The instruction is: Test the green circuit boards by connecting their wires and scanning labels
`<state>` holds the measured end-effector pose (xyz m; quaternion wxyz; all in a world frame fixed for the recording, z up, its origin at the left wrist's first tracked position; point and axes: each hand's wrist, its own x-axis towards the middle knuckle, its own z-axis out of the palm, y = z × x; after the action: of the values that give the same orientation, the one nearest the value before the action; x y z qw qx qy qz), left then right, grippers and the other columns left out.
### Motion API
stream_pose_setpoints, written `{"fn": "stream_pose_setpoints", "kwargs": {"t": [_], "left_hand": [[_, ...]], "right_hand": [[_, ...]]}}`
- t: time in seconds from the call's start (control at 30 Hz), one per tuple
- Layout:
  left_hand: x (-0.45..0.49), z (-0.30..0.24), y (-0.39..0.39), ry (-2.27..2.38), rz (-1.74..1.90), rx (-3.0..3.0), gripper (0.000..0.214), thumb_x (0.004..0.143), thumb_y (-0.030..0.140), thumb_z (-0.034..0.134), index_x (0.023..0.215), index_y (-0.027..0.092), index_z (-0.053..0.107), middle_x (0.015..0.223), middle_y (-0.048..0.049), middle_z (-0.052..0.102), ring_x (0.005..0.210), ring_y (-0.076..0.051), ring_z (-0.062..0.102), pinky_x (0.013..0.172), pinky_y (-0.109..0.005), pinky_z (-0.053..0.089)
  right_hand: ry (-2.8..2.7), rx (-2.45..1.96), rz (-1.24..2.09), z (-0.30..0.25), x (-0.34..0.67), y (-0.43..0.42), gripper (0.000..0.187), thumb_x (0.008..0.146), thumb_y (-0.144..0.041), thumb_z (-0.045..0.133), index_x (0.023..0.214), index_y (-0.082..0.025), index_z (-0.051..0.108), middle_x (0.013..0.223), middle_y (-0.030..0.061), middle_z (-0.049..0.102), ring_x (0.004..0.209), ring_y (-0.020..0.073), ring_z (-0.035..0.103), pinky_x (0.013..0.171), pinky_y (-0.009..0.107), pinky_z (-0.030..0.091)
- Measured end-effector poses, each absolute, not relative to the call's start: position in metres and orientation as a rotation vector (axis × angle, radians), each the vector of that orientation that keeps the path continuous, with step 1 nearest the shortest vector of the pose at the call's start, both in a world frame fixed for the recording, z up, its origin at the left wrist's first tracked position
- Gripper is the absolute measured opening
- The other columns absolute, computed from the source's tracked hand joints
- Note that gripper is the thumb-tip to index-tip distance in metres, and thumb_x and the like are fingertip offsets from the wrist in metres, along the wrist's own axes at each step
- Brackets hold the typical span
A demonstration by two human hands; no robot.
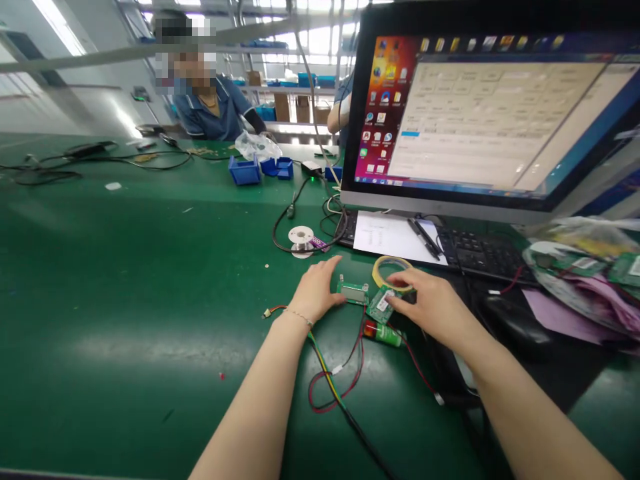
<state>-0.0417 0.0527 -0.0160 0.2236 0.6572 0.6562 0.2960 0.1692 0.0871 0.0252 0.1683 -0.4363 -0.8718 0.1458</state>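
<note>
While both forearms reach forward over the green table (pixel 125 280), the left hand (pixel 316 291) lies palm down, fingers loosely together, its fingertips touching the edge of a small green circuit board (pixel 353 292). The right hand (pixel 429 303), fingers curled, pinches a second circuit board (pixel 380 305) just right of the first. A roll of yellow tape (pixel 387 266) lies just beyond the right fingers; red and black wires (pixel 345 373) loop between the wrists. Far beyond the left hand, blue bins (pixel 245 170) sit beside a crumpled plastic bag (pixel 257 145); their contents cannot be told.
</note>
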Motion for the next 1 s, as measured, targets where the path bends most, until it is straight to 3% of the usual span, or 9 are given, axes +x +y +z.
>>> {"fn": "stream_pose_setpoints", "kwargs": {"t": [0.13, 0.27, 0.37, 0.57, 0.7, 0.87, 1.0], "left_hand": [[-0.028, -0.031, 0.054, 1.719, 0.717, 1.879, 0.102, 0.052, 0.013, 0.081, 0.135, 0.016, 0.022, 0.125, -0.0126, 0.048, 0.113, -0.026, 0.044, 0.099, -0.039, 0.035], [-0.030, -0.039, 0.053, 1.763, 0.718, 1.881, 0.096, 0.059, 0.014, 0.077, 0.136, 0.018, 0.019, 0.111, -0.0071, 0.056, 0.103, -0.023, 0.048, 0.095, -0.037, 0.038], [-0.035, -0.039, 0.053, 1.841, 0.719, 1.888, 0.091, 0.061, 0.015, 0.076, 0.135, 0.018, 0.023, 0.103, -0.0058, 0.057, 0.096, -0.023, 0.049, 0.091, -0.039, 0.040], [-0.041, -0.027, 0.044, 2.022, 0.735, 1.941, 0.087, 0.061, 0.017, 0.076, 0.133, 0.017, 0.027, 0.106, -0.0093, 0.052, 0.101, -0.026, 0.045, 0.093, -0.045, 0.037], [-0.016, -0.021, 0.035, 1.941, 0.932, 1.969, 0.081, 0.064, 0.028, 0.076, 0.130, 0.019, 0.029, 0.109, -0.0077, 0.052, 0.103, -0.023, 0.045, 0.095, -0.043, 0.036], [0.028, -0.026, 0.028, 1.768, 0.862, 1.782, 0.098, 0.052, 0.038, 0.082, 0.131, 0.017, 0.028, 0.105, -0.0090, 0.056, 0.103, -0.027, 0.045, 0.094, -0.047, 0.036], [0.009, -0.020, 0.031, 1.893, 1.099, 1.746, 0.075, 0.063, 0.032, 0.076, 0.125, 0.019, 0.036, 0.105, -0.0067, 0.056, 0.102, -0.024, 0.046, 0.094, -0.043, 0.037]], "right_hand": [[-2.557, -1.107, 0.316, 0.011, 0.185, 0.092, 0.025, 0.071, -0.015, 0.060, 0.096, -0.018, 0.061, 0.102, 0.0042, 0.062, 0.097, 0.0207, 0.057, 0.085, 0.041, 0.047], [-2.694, -0.882, 0.096, -0.002, 0.189, 0.090, 0.047, 0.064, 0.000, 0.048, 0.106, -0.020, 0.057, 0.120, 0.0057, 0.053, 0.115, 0.0210, 0.046, 0.097, 0.044, 0.038], [-2.736, -0.884, -0.045, -0.007, 0.185, 0.085, 0.050, 0.063, -0.002, 0.049, 0.110, -0.019, 0.056, 0.123, 0.0081, 0.050, 0.120, 0.0236, 0.041, 0.101, 0.048, 0.032], [-2.654, -1.006, -0.133, -0.010, 0.182, 0.084, 0.047, 0.068, -0.006, 0.051, 0.114, -0.016, 0.053, 0.111, 0.0078, 0.057, 0.108, 0.0221, 0.051, 0.100, 0.045, 0.034], [-2.609, -1.021, -0.107, -0.013, 0.185, 0.086, 0.047, 0.069, -0.007, 0.054, 0.115, -0.015, 0.052, 0.102, 0.0067, 0.061, 0.098, 0.0203, 0.056, 0.098, 0.043, 0.035], [-2.591, -1.029, -0.077, -0.015, 0.187, 0.088, 0.048, 0.069, -0.008, 0.057, 0.116, -0.015, 0.051, 0.103, 0.0074, 0.062, 0.099, 0.0206, 0.056, 0.099, 0.042, 0.035], [-2.562, -1.027, -0.067, -0.013, 0.188, 0.087, 0.044, 0.068, -0.007, 0.060, 0.112, -0.014, 0.053, 0.098, 0.0068, 0.063, 0.094, 0.0202, 0.058, 0.097, 0.042, 0.036]]}}
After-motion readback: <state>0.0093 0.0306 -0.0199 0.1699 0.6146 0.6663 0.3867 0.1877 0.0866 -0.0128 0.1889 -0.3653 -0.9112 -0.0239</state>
